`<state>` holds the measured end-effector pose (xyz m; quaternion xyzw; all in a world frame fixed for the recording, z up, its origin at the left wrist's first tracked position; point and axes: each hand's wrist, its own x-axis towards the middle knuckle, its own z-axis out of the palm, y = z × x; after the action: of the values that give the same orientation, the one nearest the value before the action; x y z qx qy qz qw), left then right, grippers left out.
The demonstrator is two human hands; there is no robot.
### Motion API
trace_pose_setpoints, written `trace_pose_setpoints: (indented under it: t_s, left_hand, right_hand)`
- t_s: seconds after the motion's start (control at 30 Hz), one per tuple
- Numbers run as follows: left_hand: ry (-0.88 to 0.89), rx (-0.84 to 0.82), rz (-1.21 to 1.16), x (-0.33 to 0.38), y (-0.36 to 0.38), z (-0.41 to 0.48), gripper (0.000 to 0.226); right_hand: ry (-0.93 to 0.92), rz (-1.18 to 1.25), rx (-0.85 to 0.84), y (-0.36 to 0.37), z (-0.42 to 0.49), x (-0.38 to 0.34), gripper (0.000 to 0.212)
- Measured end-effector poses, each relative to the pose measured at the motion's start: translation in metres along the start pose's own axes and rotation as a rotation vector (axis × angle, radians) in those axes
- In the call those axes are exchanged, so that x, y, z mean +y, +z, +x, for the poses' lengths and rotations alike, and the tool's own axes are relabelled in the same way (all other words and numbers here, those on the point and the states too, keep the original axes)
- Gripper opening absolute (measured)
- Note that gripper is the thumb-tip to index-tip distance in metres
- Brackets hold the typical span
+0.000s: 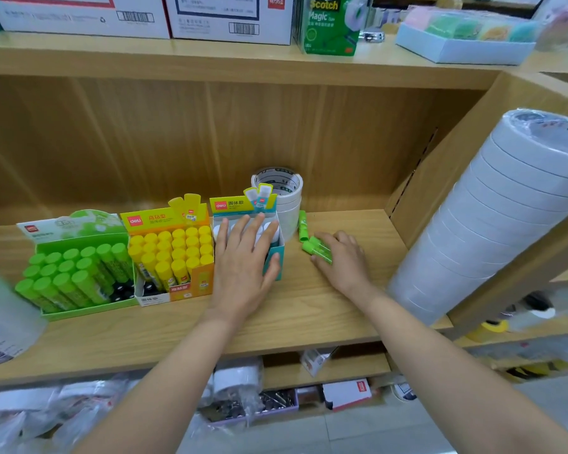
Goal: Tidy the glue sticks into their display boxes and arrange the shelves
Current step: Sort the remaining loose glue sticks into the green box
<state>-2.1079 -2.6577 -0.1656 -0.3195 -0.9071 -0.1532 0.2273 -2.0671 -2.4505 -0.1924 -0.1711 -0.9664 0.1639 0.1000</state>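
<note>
Loose green sticks point(318, 249): on the shelf point(308, 309), at 3 o'clock of the teal box point(274, 260); caps point to 10.
Right hand point(344, 257): fingers curled over them, gripping.
Left hand point(243, 257): flat, fingers relaxed on the teal box.
Green box point(79, 311): far off at 9 o'clock.
Room: bare shelf toward 6; tape stack point(472, 224) crowds 3.

Wooden shelf point(308, 309), left to right:
- green display box point(79, 239), green-capped sticks;
- orange display box point(192, 286), yellow-capped sticks;
- teal display box point(275, 268), white-capped sticks, left hand point(243, 257) flat over them;
- white tape rolls point(285, 188) behind it;
- single green glue stick point(302, 226), lying loose;
- two green glue sticks point(318, 249), gripped by right hand point(344, 257);
- wrapped tape stack point(492, 224), far right.
</note>
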Motion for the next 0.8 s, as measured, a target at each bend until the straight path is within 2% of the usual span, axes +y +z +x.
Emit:
trace_pose_setpoints:
  t_s: [0.2,0.4,0.6,0.8]
  left_hand:
    - [0.008,-0.007,0.017,0.000,-0.002,0.000,0.050]
    - [-0.017,0.001,0.076,0.002,-0.006,-0.007,0.051]
    - [-0.043,-0.034,0.105,0.004,-0.008,-0.010,0.052]
    - [-0.039,-0.057,0.070,0.003,-0.007,-0.011,0.053]
  right_hand:
    - [0.014,0.151,0.027,-0.002,0.018,-0.009,0.056]
    - [-0.073,0.100,-0.110,0.006,0.026,-0.021,0.074]
    - [-0.086,-0.073,-0.136,0.010,0.027,-0.021,0.060]
    - [-0.130,-0.068,-0.110,0.008,-0.004,-0.016,0.058]
